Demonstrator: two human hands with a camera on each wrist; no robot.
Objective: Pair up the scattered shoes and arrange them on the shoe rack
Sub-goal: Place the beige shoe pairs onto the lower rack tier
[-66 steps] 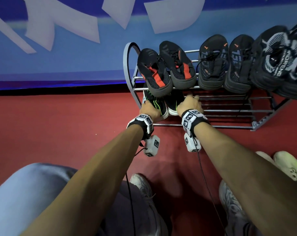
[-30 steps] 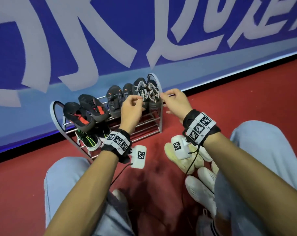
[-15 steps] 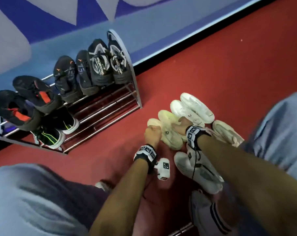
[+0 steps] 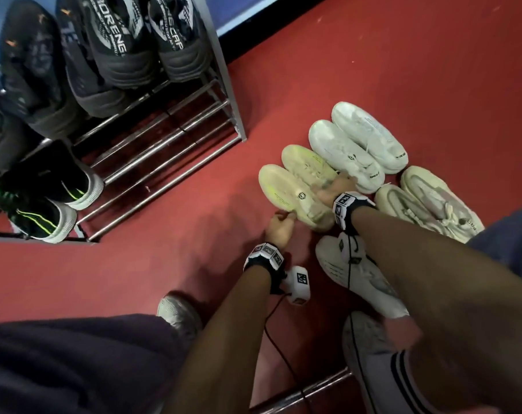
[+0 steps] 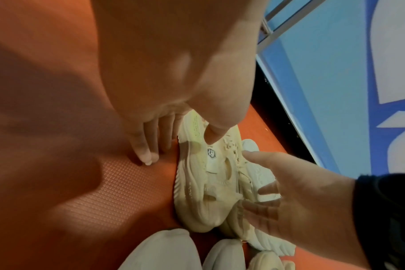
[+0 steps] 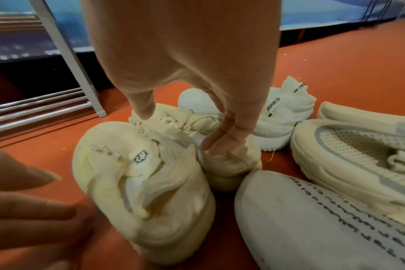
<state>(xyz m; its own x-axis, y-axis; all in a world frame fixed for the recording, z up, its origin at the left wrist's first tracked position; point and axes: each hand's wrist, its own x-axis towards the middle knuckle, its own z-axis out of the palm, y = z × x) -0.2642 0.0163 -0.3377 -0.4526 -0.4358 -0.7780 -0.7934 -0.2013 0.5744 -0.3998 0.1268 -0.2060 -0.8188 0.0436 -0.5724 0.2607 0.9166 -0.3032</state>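
A cream-yellow pair lies on the red floor right of the shoe rack (image 4: 226, 85). My left hand (image 4: 280, 222) is at the near cream shoe (image 4: 286, 189). In the left wrist view its thumb rests on this shoe (image 5: 197, 191) near the logo, and the straight fingers (image 5: 146, 149) point down to the floor beside the sole. My right hand (image 4: 334, 186) is on the far cream shoe (image 4: 307, 162). The right wrist view shows its fingertips (image 6: 220, 146) hooked into that shoe's heel collar (image 6: 229, 164) and the thumb on the laces.
Black shoes fill the rack's top shelf (image 4: 119, 49), and a black-and-green pair (image 4: 44, 210) sits at the lower left. A white pair (image 4: 358, 144), a beige pair (image 4: 433, 201) and a single white shoe (image 4: 358, 279) crowd the cream pair. A metal bar (image 4: 307, 389) lies near my feet.
Both hands left the rack and came down to the cream pair on the floor. The view swung right and down with them. The right fingers now reach into the far shoe.
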